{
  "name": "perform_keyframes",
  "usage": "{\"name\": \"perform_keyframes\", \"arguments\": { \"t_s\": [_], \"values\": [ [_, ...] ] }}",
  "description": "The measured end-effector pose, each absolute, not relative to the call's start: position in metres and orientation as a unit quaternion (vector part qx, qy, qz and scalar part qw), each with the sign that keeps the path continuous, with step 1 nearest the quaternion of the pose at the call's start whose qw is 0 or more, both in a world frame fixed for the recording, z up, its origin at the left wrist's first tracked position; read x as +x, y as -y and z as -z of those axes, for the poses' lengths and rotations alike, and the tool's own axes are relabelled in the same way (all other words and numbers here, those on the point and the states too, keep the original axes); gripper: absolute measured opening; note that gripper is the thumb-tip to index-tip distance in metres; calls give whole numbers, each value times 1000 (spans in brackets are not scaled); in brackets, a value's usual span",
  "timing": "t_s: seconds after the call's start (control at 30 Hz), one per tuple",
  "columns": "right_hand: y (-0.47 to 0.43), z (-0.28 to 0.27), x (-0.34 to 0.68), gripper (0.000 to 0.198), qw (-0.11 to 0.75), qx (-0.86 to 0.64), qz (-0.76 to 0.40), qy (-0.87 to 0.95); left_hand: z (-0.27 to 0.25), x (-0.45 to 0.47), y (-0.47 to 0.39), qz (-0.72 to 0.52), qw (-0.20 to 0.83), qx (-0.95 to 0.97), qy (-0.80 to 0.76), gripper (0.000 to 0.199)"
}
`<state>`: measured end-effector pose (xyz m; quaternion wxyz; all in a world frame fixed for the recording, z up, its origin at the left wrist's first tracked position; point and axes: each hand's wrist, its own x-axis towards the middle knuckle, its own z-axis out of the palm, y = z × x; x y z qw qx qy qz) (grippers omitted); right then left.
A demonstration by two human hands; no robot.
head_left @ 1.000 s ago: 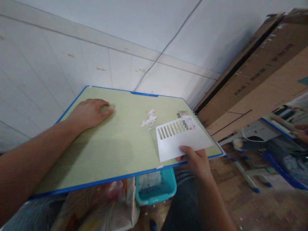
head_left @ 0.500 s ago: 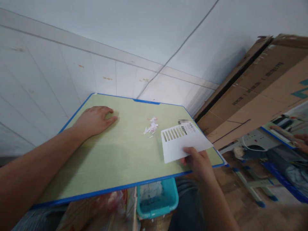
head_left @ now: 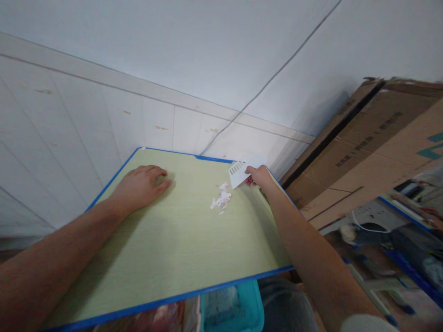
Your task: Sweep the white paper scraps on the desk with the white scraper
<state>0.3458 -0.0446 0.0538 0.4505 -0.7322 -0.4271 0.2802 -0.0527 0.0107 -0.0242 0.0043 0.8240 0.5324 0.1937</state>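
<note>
My right hand (head_left: 260, 176) pinches a white card with a row of cut slots (head_left: 237, 179) near the back right of the desk. The card is held tilted, and its far end blends into the pale wall. Just in front of its lower corner lies a small heap of torn paper scraps (head_left: 223, 198), white with some pinkish bits. On the left part of the desktop (head_left: 180, 249) my left hand (head_left: 142, 185) rests palm down. Its thumb is apart from the loosely curved fingers, and nothing is in it.
Blue edging borders the desk, which stands against a white panelled wall (head_left: 128, 124). Large cardboard boxes (head_left: 374, 138) lean along its right side. Below the front edge is a turquoise bin (head_left: 255, 304). Far right, another person's hand (head_left: 432, 213) is partly visible by another desk.
My right hand has carried the slotted card from the desk's front right toward the back edge, beyond the scraps. My left hand stays in place on the desk. The view has tilted slightly upward.
</note>
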Motion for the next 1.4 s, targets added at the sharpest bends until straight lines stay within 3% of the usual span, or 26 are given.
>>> {"name": "perform_keyframes", "arguments": {
  "t_s": [0.23, 0.4, 0.57, 0.73, 0.97, 1.3, 1.4],
  "values": [
    [67, -38, 315, 23, 445, -677, -342, 476, 21, -52, -11, -175, 6, 826, -536, 79],
    [76, -36, 312, 15, 453, -652, -355, 494, 17, -49, -6, -166, 6, 831, -531, 81],
    [93, -30, 312, 17, 515, -634, -311, 486, 15, -49, -4, -162, 2, 833, -529, 78],
    [106, -18, 301, 14, 494, -589, -375, 518, 13, -49, -6, -161, -2, 832, -531, 77],
    [128, -13, 317, 24, 599, -588, -257, 479, 14, -48, -6, -142, -22, 831, -538, 79],
    [165, 9, 306, 29, 561, -586, -292, 506, -15, -27, -8, -33, -9, 809, -587, 77],
    [157, -1, 313, 33, 539, -569, -308, 540, -14, -19, -8, -57, -20, 804, -591, 74]
  ]
}}
